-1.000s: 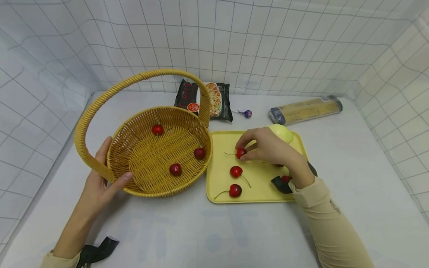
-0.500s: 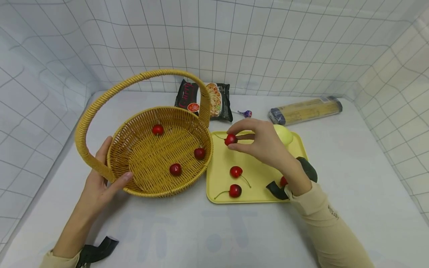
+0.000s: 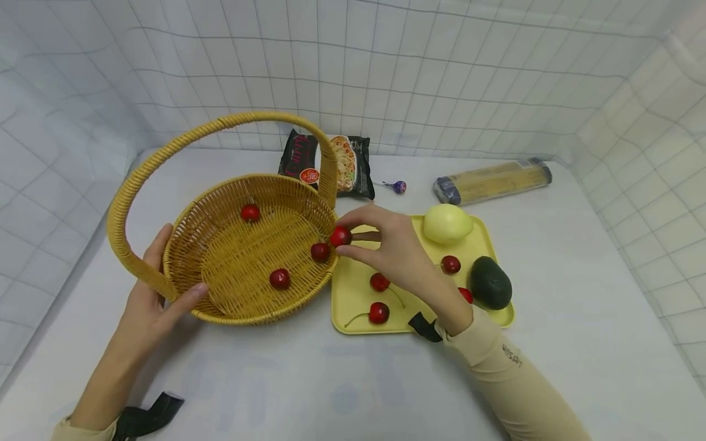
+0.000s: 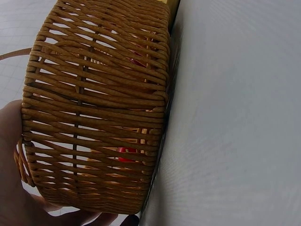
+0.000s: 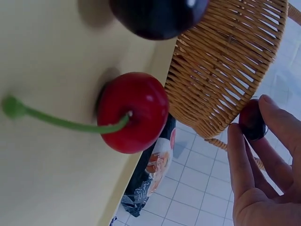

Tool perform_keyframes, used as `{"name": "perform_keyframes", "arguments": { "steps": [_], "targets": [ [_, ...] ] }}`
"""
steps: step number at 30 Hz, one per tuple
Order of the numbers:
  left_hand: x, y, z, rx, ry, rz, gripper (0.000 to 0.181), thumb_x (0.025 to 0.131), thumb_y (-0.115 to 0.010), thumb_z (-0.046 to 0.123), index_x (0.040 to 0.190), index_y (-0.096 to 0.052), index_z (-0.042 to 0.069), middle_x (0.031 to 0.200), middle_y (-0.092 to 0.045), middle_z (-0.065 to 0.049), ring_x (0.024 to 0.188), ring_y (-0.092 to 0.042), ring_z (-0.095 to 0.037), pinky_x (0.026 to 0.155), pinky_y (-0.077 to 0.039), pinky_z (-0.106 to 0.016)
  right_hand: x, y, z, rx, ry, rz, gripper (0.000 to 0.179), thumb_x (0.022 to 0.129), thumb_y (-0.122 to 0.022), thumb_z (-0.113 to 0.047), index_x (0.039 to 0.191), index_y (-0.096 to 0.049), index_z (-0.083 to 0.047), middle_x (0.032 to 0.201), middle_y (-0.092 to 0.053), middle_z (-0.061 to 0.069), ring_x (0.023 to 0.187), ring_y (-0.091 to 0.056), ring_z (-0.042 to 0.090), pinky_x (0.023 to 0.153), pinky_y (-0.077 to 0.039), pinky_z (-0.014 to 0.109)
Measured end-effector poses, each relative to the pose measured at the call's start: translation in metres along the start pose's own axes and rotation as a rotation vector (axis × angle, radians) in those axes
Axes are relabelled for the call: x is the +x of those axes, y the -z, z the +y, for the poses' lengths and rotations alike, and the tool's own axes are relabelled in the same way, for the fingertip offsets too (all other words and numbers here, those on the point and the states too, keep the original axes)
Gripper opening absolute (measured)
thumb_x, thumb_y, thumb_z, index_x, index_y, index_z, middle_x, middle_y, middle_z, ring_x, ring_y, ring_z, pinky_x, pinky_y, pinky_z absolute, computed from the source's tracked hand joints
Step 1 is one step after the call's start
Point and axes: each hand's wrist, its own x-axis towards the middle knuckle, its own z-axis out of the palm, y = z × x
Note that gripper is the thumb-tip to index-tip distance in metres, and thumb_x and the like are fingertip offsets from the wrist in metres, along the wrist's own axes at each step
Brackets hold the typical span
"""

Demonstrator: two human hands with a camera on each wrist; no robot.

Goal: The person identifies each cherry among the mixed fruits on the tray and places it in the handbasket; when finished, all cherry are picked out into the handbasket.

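My left hand (image 3: 157,300) grips the left side of a yellow wicker basket (image 3: 187,211) with a tall arched handle, thumb over the rim. Inside lie a cherry (image 3: 250,212) toward the back and two more near the front and right. Between thumb and fingertips, my right hand (image 3: 394,248) pinches a red cherry (image 3: 341,237) at the basket's right rim. In the right wrist view that held cherry (image 5: 252,120) shows dark beside the weave. Below the hand is a yellow tray (image 3: 353,324) with several cherries, including one with a stem (image 3: 379,313).
A pale yellow lemon-like fruit (image 3: 447,223) and a dark green oval fruit (image 3: 489,283) are on the tray. Behind stand a black noodle packet (image 3: 355,165), a wrapped lollipop (image 3: 398,187) and a long pack of yellow sticks (image 3: 493,182) on the white table (image 3: 276,380).
My right hand has lifted the cherry off the tray and carried it left to the basket's rim. The left hand keeps its grip on the basket. The view has shifted slightly.
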Motion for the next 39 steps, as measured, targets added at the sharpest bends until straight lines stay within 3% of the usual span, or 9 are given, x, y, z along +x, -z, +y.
{"name": "perform_keyframes", "arguments": {
  "steps": [5, 14, 21, 39],
  "targets": [
    [-0.001, 0.0, 0.002, 0.002, 0.001, -0.001, 0.104, 0.09, -0.071, 0.001, 0.17, -0.013, 0.033, 0.174, -0.018, -0.005, 0.148, -0.031, -0.004, 0.11, -0.025, -0.008, 0.001, -0.004, 0.001, -0.035, 0.032, -0.001, 0.034, 0.091, -0.083, -0.011, 0.123, -0.075, -0.006, 0.119, -0.073, 0.001, 0.112, -0.07, 0.011, 0.092, -0.06, 0.03],
    [-0.002, 0.002, 0.002, 0.018, -0.001, 0.003, 0.103, 0.09, -0.071, 0.001, 0.17, -0.013, 0.034, 0.174, -0.02, -0.006, 0.145, -0.034, -0.003, 0.108, -0.027, -0.009, 0.002, -0.005, 0.001, -0.015, 0.028, -0.024, 0.04, 0.092, -0.082, -0.01, 0.13, -0.071, -0.004, 0.129, -0.071, 0.009, 0.117, -0.07, 0.021, 0.092, -0.061, 0.039],
    [-0.002, 0.001, 0.002, 0.013, -0.004, 0.004, 0.103, 0.091, -0.071, 0.001, 0.17, -0.013, 0.033, 0.174, -0.019, -0.006, 0.145, -0.034, -0.003, 0.108, -0.027, -0.008, 0.002, 0.004, 0.0, -0.027, -0.004, -0.041, 0.041, 0.093, -0.081, -0.014, 0.131, -0.071, -0.004, 0.13, -0.071, 0.009, 0.116, -0.07, 0.019, 0.091, -0.061, 0.036],
    [-0.002, 0.001, 0.003, 0.046, -0.001, 0.008, 0.104, 0.09, -0.072, 0.004, 0.17, -0.013, 0.033, 0.173, -0.022, -0.006, 0.143, -0.035, 0.0, 0.109, -0.027, -0.011, 0.002, 0.037, 0.02, -0.108, -0.098, -0.238, 0.037, 0.093, -0.083, -0.024, 0.125, -0.075, -0.009, 0.122, -0.075, 0.01, 0.112, -0.073, 0.028, 0.101, -0.057, 0.04]
  ]
}}
